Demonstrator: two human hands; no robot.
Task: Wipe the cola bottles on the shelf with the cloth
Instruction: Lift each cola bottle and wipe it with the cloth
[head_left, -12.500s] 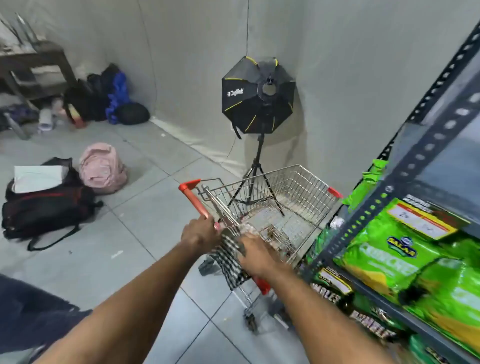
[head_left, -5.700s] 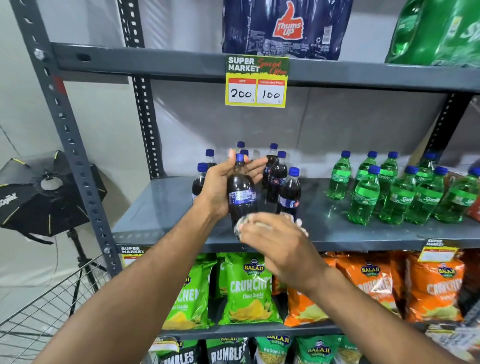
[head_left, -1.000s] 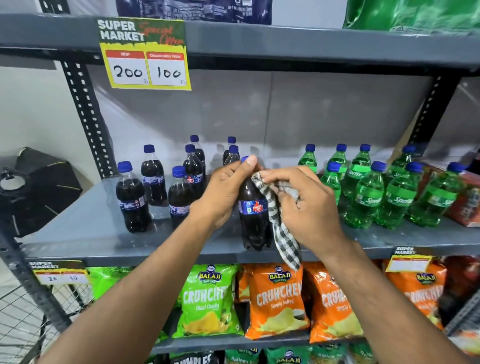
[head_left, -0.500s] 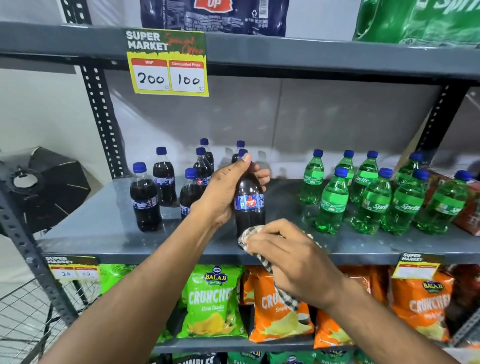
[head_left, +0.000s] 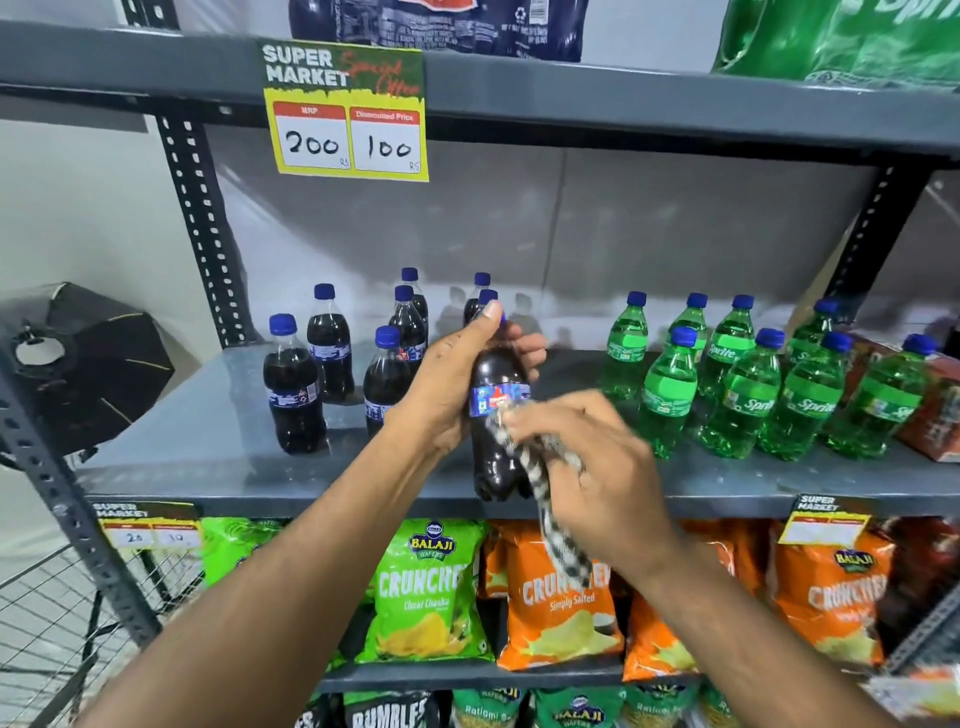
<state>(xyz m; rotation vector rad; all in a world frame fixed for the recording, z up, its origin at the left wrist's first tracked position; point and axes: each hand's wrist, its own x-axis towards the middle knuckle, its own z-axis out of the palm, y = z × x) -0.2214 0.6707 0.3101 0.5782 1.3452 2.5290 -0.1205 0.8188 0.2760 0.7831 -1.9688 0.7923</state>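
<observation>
Since half a second ago the right hand (head_left: 597, 457) has risen, pressing the checked cloth (head_left: 540, 483) to the label of the cola bottle (head_left: 496, 415), which the left hand (head_left: 452, 384) grips above the shelf (head_left: 208, 447) edge. Six cola bottles (head_left: 332, 358) stand behind; which are wiped cannot be judged.
</observation>
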